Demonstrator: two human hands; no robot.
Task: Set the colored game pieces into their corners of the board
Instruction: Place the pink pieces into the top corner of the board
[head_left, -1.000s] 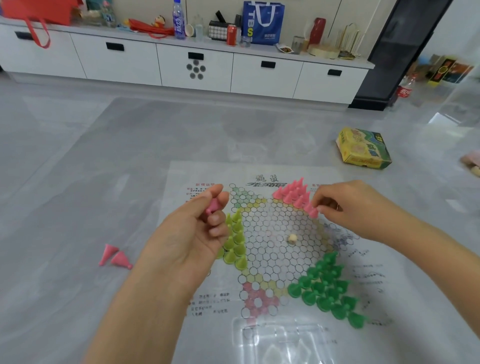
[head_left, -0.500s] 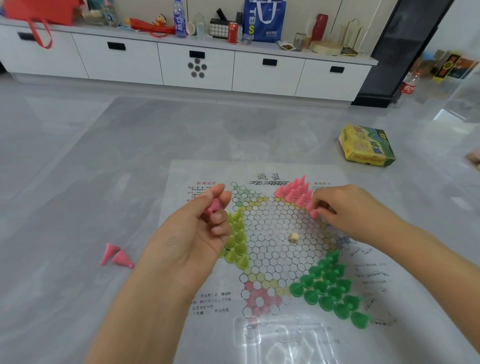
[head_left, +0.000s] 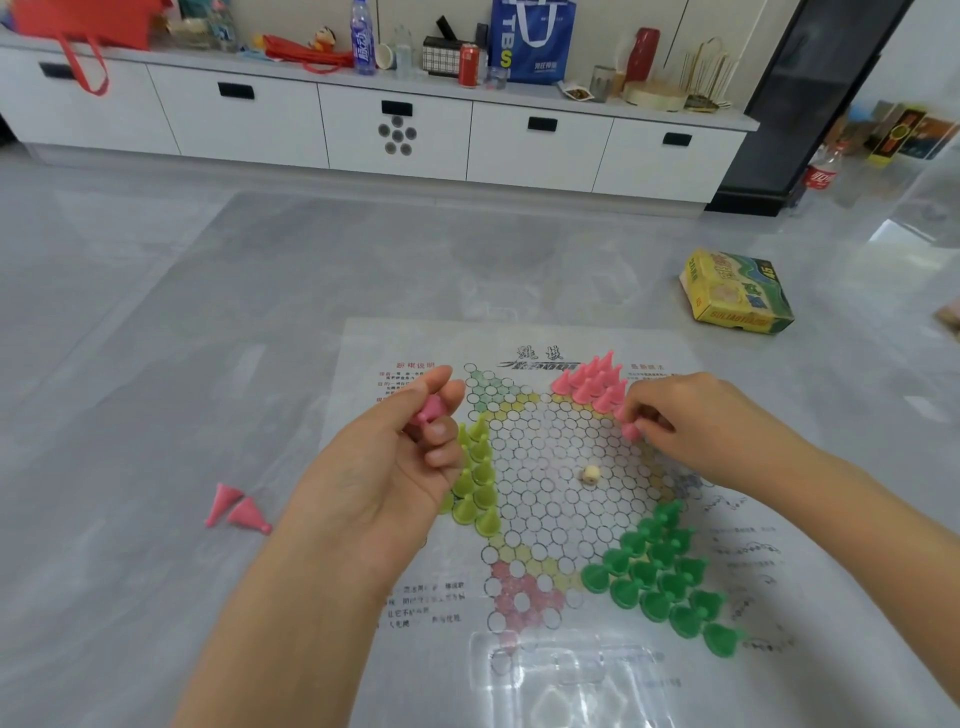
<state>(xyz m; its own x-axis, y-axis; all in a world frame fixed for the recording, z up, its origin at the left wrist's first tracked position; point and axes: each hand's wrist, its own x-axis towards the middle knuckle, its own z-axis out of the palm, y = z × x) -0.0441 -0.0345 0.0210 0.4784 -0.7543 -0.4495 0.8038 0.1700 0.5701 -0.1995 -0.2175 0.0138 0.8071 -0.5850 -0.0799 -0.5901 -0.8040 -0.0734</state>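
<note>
A paper checkers board (head_left: 550, 457) lies on the grey floor. Pink cone pieces (head_left: 592, 384) fill its far right corner, yellow-green cones (head_left: 478, 473) its left corner, dark green cones (head_left: 660, 577) its near right corner. My left hand (head_left: 384, 478) hovers over the board's left side and pinches a pink piece (head_left: 430, 410) between thumb and fingers. My right hand (head_left: 691, 415) pinches another pink piece (head_left: 629, 429) standing at the lower end of the pink group. Two loose pink cones (head_left: 236, 509) lie on the floor to the left.
A small cream die (head_left: 591, 474) sits near the board's middle. A clear plastic tray (head_left: 566, 680) lies at the board's near edge. A yellow game box (head_left: 737, 293) rests on the floor at the right. White cabinets (head_left: 395, 130) with clutter line the back wall.
My right hand has shifted slightly along the pink row, still on the end piece. My left hand keeps the pink piece in the same spot.
</note>
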